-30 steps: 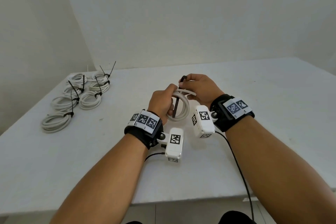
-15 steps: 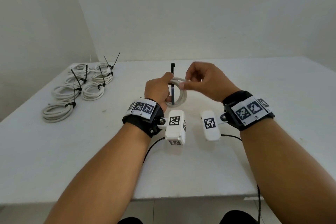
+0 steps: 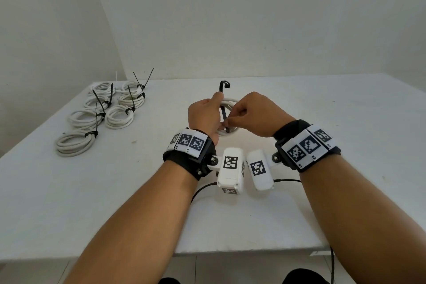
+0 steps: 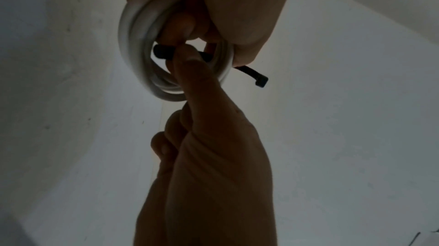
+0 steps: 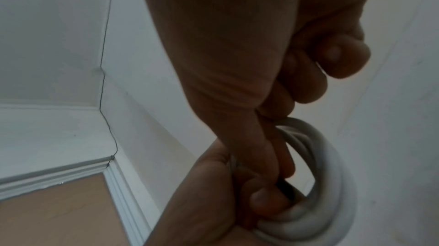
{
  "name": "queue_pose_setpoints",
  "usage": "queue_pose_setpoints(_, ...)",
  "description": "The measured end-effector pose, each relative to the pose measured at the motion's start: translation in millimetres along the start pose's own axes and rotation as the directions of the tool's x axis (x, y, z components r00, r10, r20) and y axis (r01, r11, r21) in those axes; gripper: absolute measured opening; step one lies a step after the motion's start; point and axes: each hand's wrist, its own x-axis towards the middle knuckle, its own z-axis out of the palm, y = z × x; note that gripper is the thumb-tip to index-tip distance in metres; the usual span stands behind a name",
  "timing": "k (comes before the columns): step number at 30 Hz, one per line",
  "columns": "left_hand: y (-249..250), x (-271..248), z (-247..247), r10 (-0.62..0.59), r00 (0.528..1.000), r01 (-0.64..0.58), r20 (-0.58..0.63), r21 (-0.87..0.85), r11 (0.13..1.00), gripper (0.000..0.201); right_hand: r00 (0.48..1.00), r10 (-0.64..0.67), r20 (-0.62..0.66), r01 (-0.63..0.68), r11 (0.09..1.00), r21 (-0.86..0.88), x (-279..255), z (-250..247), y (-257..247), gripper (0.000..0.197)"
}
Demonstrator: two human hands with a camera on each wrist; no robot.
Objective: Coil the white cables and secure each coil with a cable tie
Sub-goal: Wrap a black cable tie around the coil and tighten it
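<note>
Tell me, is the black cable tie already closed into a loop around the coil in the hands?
No. In the head view the black cable tie's head end stands free above the coil.

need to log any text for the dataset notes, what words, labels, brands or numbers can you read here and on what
No readable words, brands or numbers in any view.
Left wristband: black-and-white square marker patterns, not text; tiny marks beneath them too small to read.
Right wristband: the same, with tiny unreadable marks at its edge.
Left wrist camera and right wrist camera: square markers only.
Cable coil, cable tie, table: no print visible.
</note>
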Motion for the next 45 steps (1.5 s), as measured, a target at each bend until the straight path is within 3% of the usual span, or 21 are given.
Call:
queue_pose_setpoints(6,5.5,1.5,-6.5,0.046,0.999,-0.047,0.006,0.024,0.999,0.020,0.999,0.047,-0.014,-0.046,0.996,0.072,-3.3,0.6,-5.3,0.028)
queue_pose_setpoints(10,9.3,3.8,-10.9,0.055,0.998,-0.055,-0.003,0.031,0.998,0.021,0.999,0.006,-0.040,-0.003,0.997,0.072,-11.2,-7.1,-7.3,0.026)
queue_pose_setpoints(12,8.8,4.5,-12.1,0.058,0.998,-0.059,0.014,0.052,0.997,0.018,0.993,-0.041,-0.113,0.061,0.981,0.182,-15.0,-7.3,-9.1,0.020)
queue_pose_setpoints(14,7.8,5.7,-13.2,0.057,0.998,-0.059,0.027,0.070,0.996,0.021,0.978,-0.073,-0.195,0.141,0.920,0.365,-16.4,-5.7,-10.2,0.021)
queue_pose_setpoints(17,8.1,4.6,-14.5,0.065,0.996,-0.072,0.065,0.107,0.992,0.019,0.977,-0.126,-0.169,0.208,0.722,0.660,-15.6,-1.7,-7.1,0.017)
queue_pose_setpoints(20,8.6,2.1,-16.6,0.059,0.995,-0.070,0.084,0.138,0.988,0.023,0.977,-0.161,-0.141,0.211,0.621,0.755,-15.5,1.0,-3.9,0.024)
queue_pose_setpoints(25,7.5,-5.6,-14.5,0.166,0.971,-0.212,0.171,0.298,0.931,0.025,0.934,-0.032,-0.357,0.248,0.778,0.578,-11.3,-0.5,-2.3,0.028)
queue_pose_setpoints(30,5.8,-10.4,-12.4,0.194,0.932,-0.311,0.306,0.404,0.860,0.024,0.927,0.017,-0.375,0.150,0.899,0.412,-9.2,-6.2,5.5,0.005)
queue_pose_setpoints(33,6.4,-12.9,-10.8,0.227,0.914,-0.350,0.335,0.373,0.859,0.019,0.930,0.046,-0.365,0.119,0.902,0.416,-8.5,-9.7,9.7,0.006)
queue_pose_setpoints(38,9.5,-14.5,-11.4,0.303,0.885,-0.424,0.353,0.346,0.837,0.013,0.963,0.095,-0.253,0.075,0.806,0.587,-8.5,-12.6,18.5,0.005)
queue_pose_setpoints(43,7.5,-13.3,-11.2,0.291,0.922,-0.369,0.257,0.352,0.860,0.013,0.956,0.087,-0.281,0.118,0.763,0.636,-5.7,-8.1,17.9,0.021)
queue_pose_setpoints(45,8.3,-11.2,-14.1,0.275,0.943,-0.324,0.184,0.337,0.884,0.014,0.962,0.066,-0.265,0.100,0.818,0.566,-4.7,-8.7,17.6,0.030)
